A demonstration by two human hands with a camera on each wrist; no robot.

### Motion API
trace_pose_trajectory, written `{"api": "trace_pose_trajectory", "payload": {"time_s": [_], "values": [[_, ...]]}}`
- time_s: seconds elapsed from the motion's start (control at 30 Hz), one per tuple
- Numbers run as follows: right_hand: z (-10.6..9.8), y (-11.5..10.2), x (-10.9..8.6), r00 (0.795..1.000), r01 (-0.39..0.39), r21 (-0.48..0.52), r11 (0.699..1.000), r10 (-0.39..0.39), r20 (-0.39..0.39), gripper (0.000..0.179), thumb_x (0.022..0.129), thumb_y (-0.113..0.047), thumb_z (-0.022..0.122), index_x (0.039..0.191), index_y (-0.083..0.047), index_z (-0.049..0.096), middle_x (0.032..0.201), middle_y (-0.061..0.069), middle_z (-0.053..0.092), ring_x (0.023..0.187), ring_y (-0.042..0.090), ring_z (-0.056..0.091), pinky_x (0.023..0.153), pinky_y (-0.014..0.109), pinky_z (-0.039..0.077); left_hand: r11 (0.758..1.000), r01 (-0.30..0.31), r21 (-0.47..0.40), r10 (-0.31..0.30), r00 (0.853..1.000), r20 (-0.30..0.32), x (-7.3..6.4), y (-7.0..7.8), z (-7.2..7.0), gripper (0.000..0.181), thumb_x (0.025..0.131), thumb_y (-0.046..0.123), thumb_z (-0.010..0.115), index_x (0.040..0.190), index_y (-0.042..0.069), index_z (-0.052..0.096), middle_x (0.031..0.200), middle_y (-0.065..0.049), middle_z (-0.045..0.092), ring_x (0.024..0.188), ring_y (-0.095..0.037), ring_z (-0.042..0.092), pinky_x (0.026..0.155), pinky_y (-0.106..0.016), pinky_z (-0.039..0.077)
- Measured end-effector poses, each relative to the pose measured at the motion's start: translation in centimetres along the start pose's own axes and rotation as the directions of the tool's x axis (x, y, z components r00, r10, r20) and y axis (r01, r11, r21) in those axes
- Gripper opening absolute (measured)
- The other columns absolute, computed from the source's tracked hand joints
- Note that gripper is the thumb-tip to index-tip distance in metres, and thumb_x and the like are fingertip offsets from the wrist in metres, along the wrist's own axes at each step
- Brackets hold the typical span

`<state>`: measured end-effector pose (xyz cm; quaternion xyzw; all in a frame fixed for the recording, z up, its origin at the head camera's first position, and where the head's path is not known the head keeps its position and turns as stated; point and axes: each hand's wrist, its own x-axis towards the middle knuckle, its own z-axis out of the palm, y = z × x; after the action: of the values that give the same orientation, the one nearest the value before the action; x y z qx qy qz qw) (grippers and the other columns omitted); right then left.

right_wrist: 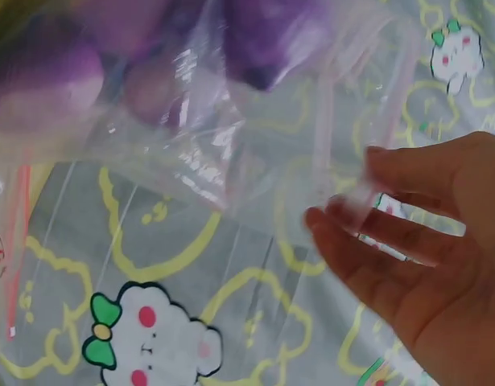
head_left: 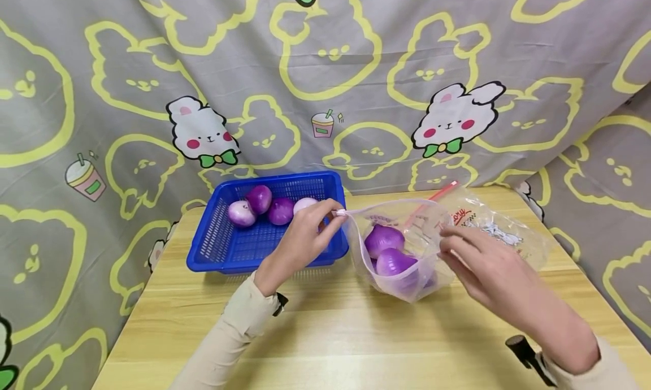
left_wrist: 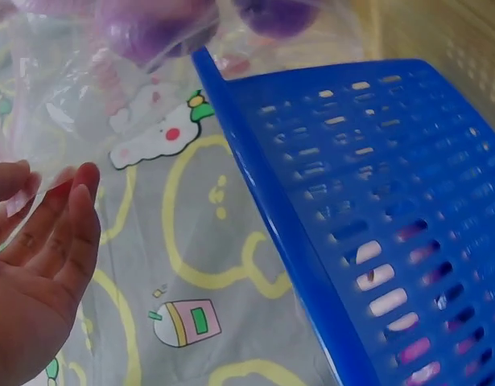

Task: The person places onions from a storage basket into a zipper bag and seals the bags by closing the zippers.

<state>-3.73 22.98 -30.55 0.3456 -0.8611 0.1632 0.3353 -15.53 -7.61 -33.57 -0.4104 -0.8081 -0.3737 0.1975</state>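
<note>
Cartoon-print curtain [head_left: 356,68] behind a wood tabletop [head_left: 335,333]: clear bag [head_left: 408,291] with purple onions [head_left: 385,242] inside, mouth gaping between two hands.
Position: clear bag just right of the blue basket [head_left: 203,260], which holds further onions [head_left: 281,211]; flat printed bag [head_left: 526,240] behind. Left hand [head_left: 305,229]: fingers pinch the mouth's left corner. Right hand [head_left: 488,265]: thumb and fingers pinch the opposite edge. Whether the base bears on the tabletop, I cannot tell. Handling, by judgement: film thin, limp, slick, very light, apt to fold inward if one side were let go; weight lies in the onions, firm and rounded, likely to roll and sag the base. Best hold: rim at two opposite points; for lifting, a palm beneath. Onion skins look smooth, probably slippery; cup at the widest part.
</note>
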Motion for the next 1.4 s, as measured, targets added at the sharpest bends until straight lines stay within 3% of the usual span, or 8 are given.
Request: {"api": "trace_pose_trajectory", "payload": {"time_s": [0.13, 0.23, 0.37, 0.5, 0.63, 0.9, 1.13, 1.4], "values": [[-0.3, 1.6, 1.0, 0.998, -0.002, 0.060, 0.998, 0.006, -0.063, 0.043, 0.106, -0.036, 0.044, 0.097, -0.002, 0.069, 0.106, 0.011, 0.068, 0.093, 0.024, 0.064, 0.101, 0.010, 0.036, 0.993, 0.037, -0.110, -0.046, 0.995, -0.085, 0.3, 0.2, -0.2, 0.005, 0.096, 0.012, 0.067, 0.096, 0.006, 0.067, 0.079, 0.000, 0.065, 0.069, -0.010, 0.059, 0.061, -0.025, 0.053], [-0.8, 2.6, 1.5, 0.995, -0.031, 0.108, 0.994, 0.041, -0.086, 0.045, 0.105, -0.040, 0.045, 0.096, -0.002, 0.068, 0.108, 0.011, 0.068, 0.096, 0.024, 0.062, 0.100, 0.011, 0.036, 0.969, 0.086, -0.231, -0.123, 0.981, -0.152, 0.4, 0.6, -0.6, 0.003, 0.093, 0.007, 0.070, 0.092, 0.005, 0.067, 0.077, -0.004, 0.065, 0.067, -0.014, 0.063, 0.058, -0.029, 0.054], [-1.3, 3.5, 1.6, 0.994, -0.064, 0.162, 0.985, 0.077, -0.073, 0.040, 0.103, -0.041, 0.050, 0.096, -0.006, 0.068, 0.111, 0.009, 0.068, 0.103, 0.024, 0.061, 0.101, 0.014, 0.035, 0.931, 0.155, -0.332, -0.216, 0.963, -0.158, 0.2, 0.9, -1.0, 0.005, 0.090, -0.001, 0.070, 0.090, 0.001, 0.066, 0.079, -0.009, 0.065, 0.065, -0.018, 0.061, 0.056, -0.029, 0.051], [-0.6, 4.1, 1.4, 0.996, -0.086, 0.172, 0.981, 0.085, 0.012, 0.006, 0.093, -0.016, 0.068, 0.097, -0.011, 0.068, 0.108, 0.001, 0.068, 0.096, 0.013, 0.060, 0.092, 0.016, 0.039, 0.921, 0.227, -0.317, -0.258, 0.964, -0.059, -0.1, 0.9, -0.7, 0.003, 0.090, -0.002, 0.070, 0.091, -0.001, 0.067, 0.078, -0.010, 0.062, 0.069, -0.018, 0.057, 0.062, -0.029, 0.051], [0.3, 4.4, 0.7, 0.990, -0.126, 0.170, 0.977, 0.114, 0.077, 0.024, 0.082, 0.001, 0.074, 0.101, -0.013, 0.067, 0.103, -0.006, 0.066, 0.091, 0.004, 0.058, 0.081, 0.016, 0.043, 0.921, 0.243, -0.303, -0.251, 0.968, 0.013, -0.7, 0.6, -0.2, 0.004, 0.093, 0.007, 0.069, 0.095, 0.003, 0.068, 0.077, -0.004, 0.058, 0.072, -0.014, 0.057, 0.068, -0.028, 0.052], [0.8, 3.9, 0.3, 0.998, -0.069, 0.208, 0.976, 0.068, 0.012, 0.005, 0.095, -0.016, 0.065, 0.098, -0.012, 0.068, 0.107, 0.002, 0.064, 0.094, 0.009, 0.058, 0.088, 0.014, 0.040, 0.938, 0.217, -0.271, -0.224, 0.975, 0.005, -1.4, 0.3, -0.5, 0.012, 0.094, 0.011, 0.069, 0.105, 0.005, 0.067, 0.090, -0.004, 0.067, 0.081, -0.015, 0.060, 0.072, -0.035, 0.054], [1.0, 3.0, 0.4, 0.999, -0.042, 0.219, 0.975, 0.047, -0.017, 0.035, 0.104, -0.039, 0.047, 0.092, -0.011, 0.065, 0.105, 0.006, 0.062, 0.101, 0.016, 0.055, 0.094, 0.014, 0.037, 0.939, 0.222, -0.262, -0.232, 0.973, -0.010, -2.6, -0.4, -1.4, 0.016, 0.093, 0.006, 0.068, 0.108, 0.002, 0.065, 0.103, -0.010, 0.068, 0.093, -0.021, 0.064, 0.076, -0.039, 0.055], [1.1, 2.0, 0.1, 0.998, -0.039, 0.196, 0.980, 0.048, -0.041, 0.042, 0.105, -0.041, 0.044, 0.093, -0.008, 0.067, 0.109, 0.011, 0.062, 0.099, 0.019, 0.055, 0.094, 0.015, 0.036, 0.967, 0.232, -0.108, -0.241, 0.966, -0.088, -4.0, -3.7, -3.0, 0.011, 0.094, 0.008, 0.067, 0.105, 0.006, 0.065, 0.099, -0.007, 0.068, 0.087, -0.015, 0.062, 0.073, -0.045, 0.055]]}}
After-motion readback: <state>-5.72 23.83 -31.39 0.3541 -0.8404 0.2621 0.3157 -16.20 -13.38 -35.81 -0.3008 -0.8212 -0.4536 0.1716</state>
